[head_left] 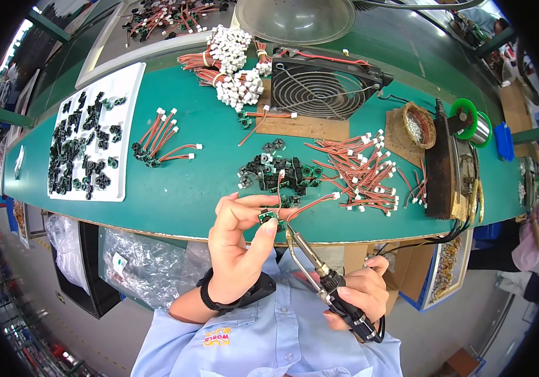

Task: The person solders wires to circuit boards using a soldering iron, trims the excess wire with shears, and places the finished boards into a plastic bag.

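Observation:
My left hand [239, 242] pinches a small green circuit board [267, 217] between thumb and fingers, just in front of the green bench edge. A red wire with a white plug [312, 203] trails from the board to the right. My right hand [360, 294] grips the black handle of a soldering iron [310, 256], whose tip points up at the small board. A pile of small black and green parts [279, 171] lies on the bench just beyond my left hand, beside loose red wires with white plugs [360, 173].
A black fan [323, 85] sits at the back, with wire bundles [231, 69] to its left. A white tray [126, 81] of black parts lies at left. A solder spool [470, 119], a basket of metal bits [419, 124] and an iron stand [448, 166] are at right.

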Demonstrator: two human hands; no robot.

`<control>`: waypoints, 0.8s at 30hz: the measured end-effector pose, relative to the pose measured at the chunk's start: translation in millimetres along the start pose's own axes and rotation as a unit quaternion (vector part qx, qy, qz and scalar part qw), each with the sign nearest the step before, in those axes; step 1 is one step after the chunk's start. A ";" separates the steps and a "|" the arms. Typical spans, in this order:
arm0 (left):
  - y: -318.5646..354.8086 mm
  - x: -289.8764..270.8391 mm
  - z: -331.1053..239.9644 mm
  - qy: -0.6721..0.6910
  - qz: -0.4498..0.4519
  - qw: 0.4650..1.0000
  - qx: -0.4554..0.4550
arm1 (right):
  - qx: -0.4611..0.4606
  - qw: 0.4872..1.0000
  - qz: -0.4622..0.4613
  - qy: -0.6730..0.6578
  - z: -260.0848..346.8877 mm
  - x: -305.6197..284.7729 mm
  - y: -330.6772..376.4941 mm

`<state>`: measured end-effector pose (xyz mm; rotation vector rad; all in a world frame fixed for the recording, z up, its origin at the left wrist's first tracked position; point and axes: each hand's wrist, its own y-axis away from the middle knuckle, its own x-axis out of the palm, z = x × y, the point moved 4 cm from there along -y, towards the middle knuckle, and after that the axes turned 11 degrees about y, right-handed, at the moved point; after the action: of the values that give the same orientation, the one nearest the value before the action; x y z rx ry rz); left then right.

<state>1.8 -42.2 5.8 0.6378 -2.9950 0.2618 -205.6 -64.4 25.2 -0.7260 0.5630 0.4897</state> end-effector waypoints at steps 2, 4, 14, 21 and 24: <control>0.0 -0.5 1.4 -0.007 -0.002 1.000 0.007 | -0.001 1.000 -0.002 0.001 -0.2 0.6 0.1; 0.5 -1.7 1.9 -0.021 -0.007 1.000 0.021 | -0.004 1.000 -0.006 0.002 -0.6 1.5 0.6; 1.0 -0.3 1.6 -0.031 -0.007 0.999 0.020 | -0.006 1.000 -0.010 0.005 -1.8 2.1 2.7; 3.3 -1.3 0.9 -0.032 0.014 0.999 0.014 | -0.017 1.000 -0.015 0.012 -0.9 2.6 4.4; 3.0 -1.0 0.2 -0.035 0.014 0.999 0.023 | -0.015 1.000 -0.007 0.020 0.1 1.9 5.3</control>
<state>1.4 -39.2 5.1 0.6212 -3.0762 0.3159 -207.2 -60.5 21.6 -0.7684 0.5881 0.4716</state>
